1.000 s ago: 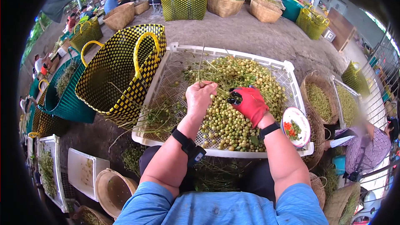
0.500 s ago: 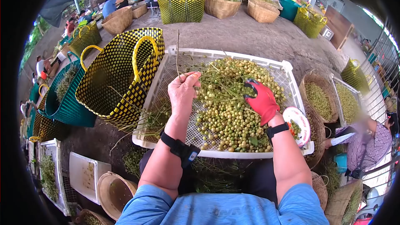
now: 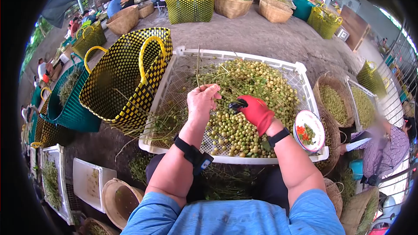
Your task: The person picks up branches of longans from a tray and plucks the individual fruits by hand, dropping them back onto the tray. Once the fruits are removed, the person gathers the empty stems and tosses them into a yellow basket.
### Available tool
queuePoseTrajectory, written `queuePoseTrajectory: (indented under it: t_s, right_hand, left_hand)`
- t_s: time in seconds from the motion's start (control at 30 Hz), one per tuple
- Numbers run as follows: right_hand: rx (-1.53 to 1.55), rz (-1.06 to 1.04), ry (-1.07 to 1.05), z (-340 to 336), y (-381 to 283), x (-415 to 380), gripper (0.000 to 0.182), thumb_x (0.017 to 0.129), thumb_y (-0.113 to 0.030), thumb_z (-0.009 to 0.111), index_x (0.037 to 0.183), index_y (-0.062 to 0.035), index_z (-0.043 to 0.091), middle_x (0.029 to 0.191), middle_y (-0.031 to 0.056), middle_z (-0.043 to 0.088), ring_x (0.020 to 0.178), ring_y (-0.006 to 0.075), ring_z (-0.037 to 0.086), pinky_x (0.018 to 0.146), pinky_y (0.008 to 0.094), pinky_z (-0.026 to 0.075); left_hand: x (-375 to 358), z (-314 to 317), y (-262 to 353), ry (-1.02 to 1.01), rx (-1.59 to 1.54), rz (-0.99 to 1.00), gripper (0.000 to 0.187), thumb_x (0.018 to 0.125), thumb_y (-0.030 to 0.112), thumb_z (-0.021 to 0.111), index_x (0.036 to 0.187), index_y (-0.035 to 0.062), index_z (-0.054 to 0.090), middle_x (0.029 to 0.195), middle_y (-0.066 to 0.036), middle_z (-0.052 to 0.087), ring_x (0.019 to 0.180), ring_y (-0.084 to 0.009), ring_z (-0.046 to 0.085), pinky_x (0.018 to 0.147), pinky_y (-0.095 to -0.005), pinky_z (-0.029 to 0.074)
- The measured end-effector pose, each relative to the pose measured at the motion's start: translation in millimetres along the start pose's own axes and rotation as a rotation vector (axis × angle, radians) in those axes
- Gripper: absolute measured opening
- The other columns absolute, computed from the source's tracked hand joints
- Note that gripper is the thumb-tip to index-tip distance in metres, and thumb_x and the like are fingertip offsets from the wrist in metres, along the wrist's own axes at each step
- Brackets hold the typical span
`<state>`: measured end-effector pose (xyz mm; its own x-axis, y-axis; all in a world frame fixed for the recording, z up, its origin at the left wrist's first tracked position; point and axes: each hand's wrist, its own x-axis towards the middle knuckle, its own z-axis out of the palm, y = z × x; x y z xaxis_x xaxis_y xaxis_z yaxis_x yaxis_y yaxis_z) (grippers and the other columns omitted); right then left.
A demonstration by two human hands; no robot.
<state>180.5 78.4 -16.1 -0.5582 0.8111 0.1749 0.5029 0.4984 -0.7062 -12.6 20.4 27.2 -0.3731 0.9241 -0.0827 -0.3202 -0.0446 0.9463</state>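
Observation:
Over a white mesh tray (image 3: pixel 230 160), my bare left hand (image 3: pixel 202 103) pinches a thin brown stem (image 3: pixel 198 65) that points upward. My right hand (image 3: pixel 257 113), in a red glove with black fingertips, is closed just right of the left hand. Whatever its fingers hold is hidden. Below it lies a heap of small round green-yellow fruits (image 3: pixel 237 137). Green stalks (image 3: pixel 239 82) lie tangled over the fruits behind the hands. Loose twigs (image 3: pixel 167 124) gather at the tray's left side.
A bowl (image 3: pixel 319 126) with orange and green bits sits on the tray's right corner. To the left stands a big black-yellow woven basket (image 3: pixel 100 91). A fruit-filled wicker basket (image 3: pixel 320 88) is at right, near a seated person (image 3: pixel 387 148). Others sit farther back.
My right hand has moved left and a little toward me, away from the heap's far right, to near my left hand. My left hand, with the stem, has shifted slightly right and lower.

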Motion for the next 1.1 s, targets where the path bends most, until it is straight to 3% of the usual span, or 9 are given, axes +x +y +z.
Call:
queuePoseTrajectory:
  t_s: [0.13, 0.2, 0.4, 0.5, 0.6, 0.73, 0.9, 0.93, 1.1]
  right_hand:
    - [-0.139, -0.132, 0.207, 1.8, 15.8, -3.0, 0.020, 0.086, -0.022, 0.059, 0.097, -0.0064, 0.064, 0.092, 0.0168, 0.066, 0.088, 0.0326, 0.064, 0.072, 0.0397, 0.050]
    - [-0.088, 0.253, -0.063, -17.1, -12.4, -2.8, 0.031, 0.085, -0.036, 0.062, 0.095, -0.0067, 0.066, 0.091, 0.0176, 0.067, 0.087, 0.0356, 0.063, 0.076, 0.0422, 0.049]
    - [-0.427, 0.272, -0.043, -37.2, 6.0, -13.0, 0.034, 0.087, -0.039, 0.058, 0.094, -0.0077, 0.067, 0.091, 0.0182, 0.067, 0.084, 0.0361, 0.064, 0.074, 0.0427, 0.049]
    - [0.020, 0.380, 0.021, -43.4, 13.2, -15.0, 0.025, 0.086, -0.030, 0.060, 0.102, -0.0132, 0.069, 0.093, 0.0134, 0.068, 0.087, 0.0308, 0.065, 0.076, 0.0371, 0.050]
    - [-0.116, -0.100, 0.261, -36.1, -1.7, -11.7, 0.034, 0.082, -0.018, 0.066, 0.114, -0.0113, 0.063, 0.105, 0.0135, 0.066, 0.097, 0.0294, 0.063, 0.085, 0.0375, 0.049]
    - [0.156, -0.278, 0.265, -26.1, -42.0, -6.4, 0.050, 0.078, -0.014, 0.073, 0.125, -0.0125, 0.057, 0.115, 0.0126, 0.062, 0.100, 0.0268, 0.062, 0.089, 0.0348, 0.048]
    - [0.899, 0.134, -0.072, 5.0, -7.1, 4.4, 0.039, 0.096, -0.028, 0.053, 0.123, 0.0000, 0.055, 0.103, 0.0056, 0.066, 0.100, 0.0189, 0.061, 0.090, 0.0336, 0.047]
    - [1.511, 0.263, -0.294, 13.2, -5.8, 9.7, 0.048, 0.097, -0.036, 0.046, 0.125, 0.0020, 0.054, 0.109, 0.0125, 0.065, 0.102, 0.0232, 0.061, 0.093, 0.0368, 0.047]
    - [1.850, 0.239, -0.358, 0.0, -24.3, -3.9, 0.074, 0.092, -0.058, 0.040, 0.138, 0.0003, 0.040, 0.136, 0.0206, 0.047, 0.122, 0.0352, 0.049, 0.102, 0.0471, 0.040]
  left_hand:
    - [-1.2, 9.0, -8.1, 0.027, -0.009, -0.031, 0.013, 0.084, 0.011, 0.067, 0.088, -0.0006, 0.065, 0.069, -0.009, 0.065, 0.043, -0.0081, 0.048, 0.038, -0.0223, 0.039]
    - [1.3, 10.4, -11.7, 0.051, -0.028, -0.039, 0.012, 0.084, 0.011, 0.067, 0.088, -0.0006, 0.064, 0.068, -0.009, 0.064, 0.043, -0.0082, 0.048, 0.038, -0.0224, 0.039]
    - [12.8, -10.7, 8.1, 0.193, -0.095, 0.030, 0.013, 0.087, 0.013, 0.064, 0.090, 0.0002, 0.065, 0.072, -0.007, 0.062, 0.048, -0.0081, 0.047, 0.042, -0.0221, 0.038]
    - [18.1, -28.2, 18.5, 0.119, -0.191, 0.043, 0.019, 0.090, 0.020, 0.062, 0.083, 0.0020, 0.063, 0.065, -0.003, 0.054, 0.045, -0.0067, 0.037, 0.044, -0.0247, 0.034]
    - [17.0, -30.1, 17.6, 0.091, -0.202, 0.021, 0.021, 0.091, 0.022, 0.062, 0.084, 0.0023, 0.063, 0.066, -0.003, 0.054, 0.046, -0.0066, 0.037, 0.045, -0.0246, 0.035]
    - [14.3, -22.6, 11.5, 0.061, -0.150, -0.012, 0.020, 0.091, 0.022, 0.062, 0.086, 0.0023, 0.062, 0.066, -0.002, 0.053, 0.046, -0.0067, 0.037, 0.045, -0.0246, 0.036]
    - [12.6, -17.7, 9.0, 0.049, -0.130, -0.005, 0.018, 0.091, 0.020, 0.060, 0.086, 0.0027, 0.062, 0.067, -0.004, 0.057, 0.045, -0.0064, 0.039, 0.044, -0.0249, 0.037]
    - [11.8, -17.3, 9.8, 0.049, -0.129, -0.005, 0.018, 0.091, 0.020, 0.060, 0.086, 0.0027, 0.062, 0.067, -0.004, 0.057, 0.045, -0.0064, 0.039, 0.044, -0.0249, 0.037]
    - [11.6, -15.6, 9.2, 0.027, -0.105, 0.037, 0.018, 0.091, 0.018, 0.060, 0.088, 0.0013, 0.062, 0.068, -0.005, 0.058, 0.045, -0.0058, 0.040, 0.044, -0.0241, 0.037]
